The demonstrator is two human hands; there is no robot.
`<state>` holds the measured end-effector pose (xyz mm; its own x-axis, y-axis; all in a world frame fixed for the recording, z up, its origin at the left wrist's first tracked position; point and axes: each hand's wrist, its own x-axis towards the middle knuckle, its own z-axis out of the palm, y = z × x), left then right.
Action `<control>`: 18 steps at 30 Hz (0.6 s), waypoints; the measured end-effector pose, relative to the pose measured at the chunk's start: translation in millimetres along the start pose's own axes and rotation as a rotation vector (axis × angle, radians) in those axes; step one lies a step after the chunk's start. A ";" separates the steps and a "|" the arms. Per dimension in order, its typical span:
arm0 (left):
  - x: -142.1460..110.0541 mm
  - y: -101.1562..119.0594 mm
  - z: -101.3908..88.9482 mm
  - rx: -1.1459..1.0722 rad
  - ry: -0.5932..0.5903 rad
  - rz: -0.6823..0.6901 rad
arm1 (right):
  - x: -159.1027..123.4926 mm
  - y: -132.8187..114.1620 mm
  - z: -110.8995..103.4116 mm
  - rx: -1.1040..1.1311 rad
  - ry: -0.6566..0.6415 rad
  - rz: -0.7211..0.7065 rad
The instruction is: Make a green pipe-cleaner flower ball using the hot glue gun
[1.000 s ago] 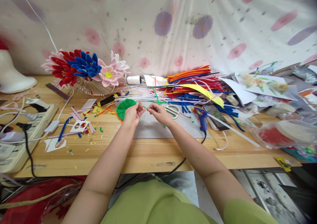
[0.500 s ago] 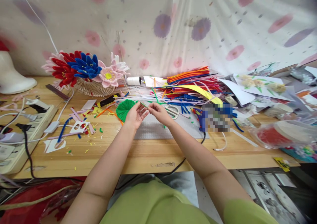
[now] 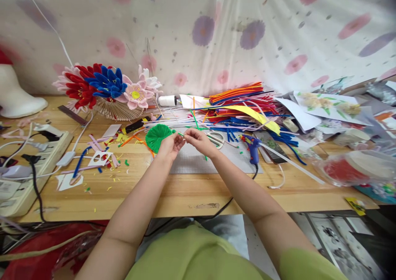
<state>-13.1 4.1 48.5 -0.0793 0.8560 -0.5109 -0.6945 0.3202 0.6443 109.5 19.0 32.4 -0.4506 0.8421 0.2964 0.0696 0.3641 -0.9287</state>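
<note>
Green in play now, pinching a thin strip (image 3: 181,134) between left hand (image 3: 170,145) and right hand (image 3: 198,141), over the grey mat (image 3: 216,161), just beside a round green disc (image 3: 156,137).

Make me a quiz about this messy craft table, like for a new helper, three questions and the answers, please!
1. True or false: the left hand and right hand are wide apart.
2. Which is nearest the left hand? A) the glue gun; B) the round green piece; C) the power strip.
3. Fill in: the blue flower sits between a red flower and a ___ flower.

Key: 1. False, they nearly meet at a thin green strip. 2. B. 3. Pink.
</note>
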 end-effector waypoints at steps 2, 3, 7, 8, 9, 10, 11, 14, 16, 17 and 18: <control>1.4 -2.4 -0.5 0.007 0.022 -0.007 | 0.5 -2.6 1.4 0.021 -0.021 0.004; 1.8 -3.0 -0.5 0.018 0.030 0.015 | 0.9 -3.0 1.6 0.028 -0.020 0.011; 3.6 -1.4 0.4 0.040 0.047 0.194 | 4.0 2.2 -1.6 0.036 0.117 0.064; 4.8 -0.3 0.3 0.031 0.057 0.248 | 4.9 4.6 -3.6 0.022 0.165 0.074; 6.4 0.9 -0.2 0.019 0.074 0.301 | 5.5 6.9 -6.1 0.008 0.213 0.081; 8.2 2.0 -1.0 0.008 0.098 0.353 | 6.0 9.0 -9.1 -0.005 0.255 0.085; 10.0 3.0 -2.0 0.002 0.123 0.405 | 6.1 10.7 -12.2 -0.015 0.292 0.086; 12.6 4.3 -4.8 0.050 0.127 0.496 | 5.2 11.7 -20.2 -0.033 0.367 0.083; 10.5 3.0 -4.5 0.121 0.065 0.484 | 4.2 9.6 -21.4 -0.052 0.368 0.072; 8.6 1.8 -3.5 0.151 0.029 0.462 | 3.7 8.2 -20.4 -0.068 0.351 0.065; 6.4 0.3 -2.2 0.171 -0.003 0.437 | 3.1 6.8 -18.4 -0.092 0.324 0.060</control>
<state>-15.5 8.8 44.1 -0.3360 0.9265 -0.1692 -0.4689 -0.0087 0.8832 124.9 31.4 31.2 -0.1378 0.9403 0.3111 0.1739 0.3322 -0.9270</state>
